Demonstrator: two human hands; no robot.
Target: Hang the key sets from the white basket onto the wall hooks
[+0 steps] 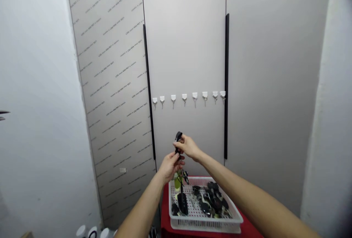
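Note:
Both hands are raised above the near basket, close together in front of the cabinet door. My right hand [190,148] pinches the upper loop of a black key strap [178,135]. Just below, my left hand [171,167] is closed on the lower part of the same strap. Under the left hand hang a yellow-green tag [177,181] and a few small dark key pieces. A dark oblong fob [182,203] on a thin cord is lower down; whether it hangs or rests in the basket I cannot tell.
A white plastic basket [206,225] with keys and black fobs [216,199] stands on a red-covered table [165,212]. Several white hooks [184,97] line the cabinet door [184,47] between black handles [227,84]. White objects [81,231] sit at lower left.

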